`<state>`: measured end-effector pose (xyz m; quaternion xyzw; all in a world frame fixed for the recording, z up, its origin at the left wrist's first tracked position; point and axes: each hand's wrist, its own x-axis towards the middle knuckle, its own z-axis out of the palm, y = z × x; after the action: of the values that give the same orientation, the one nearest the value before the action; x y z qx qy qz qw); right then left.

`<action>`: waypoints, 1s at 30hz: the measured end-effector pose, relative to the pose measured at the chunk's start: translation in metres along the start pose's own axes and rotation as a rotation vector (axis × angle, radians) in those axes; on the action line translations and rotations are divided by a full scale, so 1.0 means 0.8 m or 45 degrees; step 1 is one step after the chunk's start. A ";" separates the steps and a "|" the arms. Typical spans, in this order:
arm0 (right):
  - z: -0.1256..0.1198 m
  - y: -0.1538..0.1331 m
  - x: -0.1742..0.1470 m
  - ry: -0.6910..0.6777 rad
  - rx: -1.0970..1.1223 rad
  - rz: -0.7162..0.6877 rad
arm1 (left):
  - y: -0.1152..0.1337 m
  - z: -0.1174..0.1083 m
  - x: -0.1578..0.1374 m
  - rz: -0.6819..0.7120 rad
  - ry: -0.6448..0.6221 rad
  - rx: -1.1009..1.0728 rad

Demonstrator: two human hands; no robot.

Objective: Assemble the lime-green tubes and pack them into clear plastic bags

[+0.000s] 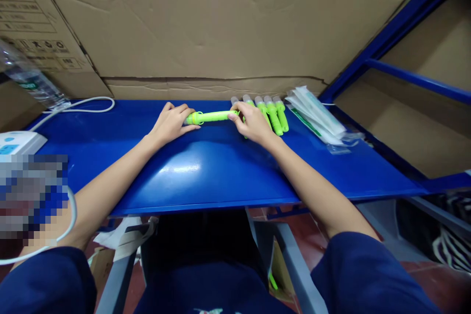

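A lime-green stick shaped like a small flashlight [215, 116], with a yellowish ring and a clear head, lies level between my two hands above the blue table. My left hand [172, 120] is closed around its clear head end, which the fingers partly cover. At the opposite end, my right hand [253, 120] pinches the slim green handle between thumb and fingers. Just behind and beside my right hand, several similar green sticks [274, 117] with clear heads lie in a row, some partly hidden by the hand.
Flat packets in clear plastic [318, 117] lie right of the row. A water bottle [31, 78], a white cable [91, 103] and a white device [22, 143] are at the left. Cardboard [221, 24] backs the blue table [221, 171]; a blue frame bar [419, 78] borders the right.
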<state>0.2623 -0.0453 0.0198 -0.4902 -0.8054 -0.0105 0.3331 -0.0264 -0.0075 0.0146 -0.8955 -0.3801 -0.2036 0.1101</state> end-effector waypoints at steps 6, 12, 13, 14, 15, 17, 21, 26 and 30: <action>0.005 0.007 0.005 -0.105 -0.017 0.162 | 0.010 0.000 0.001 0.011 -0.008 0.019; 0.012 0.007 0.005 -0.213 0.243 0.244 | 0.009 -0.008 0.002 0.007 -0.013 0.107; 0.012 0.006 0.004 -0.187 0.264 0.230 | 0.009 -0.009 0.002 -0.007 -0.019 0.113; 0.011 0.005 0.004 -0.159 0.277 0.210 | 0.009 -0.009 0.002 -0.027 -0.022 0.112; 0.011 0.004 0.003 -0.134 0.281 0.189 | 0.009 -0.009 0.002 -0.052 -0.020 0.102; 0.009 0.003 0.002 -0.105 0.267 0.157 | 0.008 -0.008 0.002 -0.102 -0.008 0.063; 0.005 0.003 0.002 -0.118 0.181 0.110 | 0.006 -0.006 0.001 -0.138 0.021 -0.004; 0.005 0.003 0.003 -0.108 0.121 0.055 | 0.006 -0.010 0.001 -0.125 0.051 -0.036; 0.009 0.001 0.002 -0.133 0.060 0.054 | 0.007 -0.012 0.001 -0.109 0.032 -0.038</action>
<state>0.2589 -0.0409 0.0151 -0.4990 -0.8111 0.0411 0.3023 -0.0245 -0.0138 0.0234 -0.8773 -0.4137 -0.2249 0.0924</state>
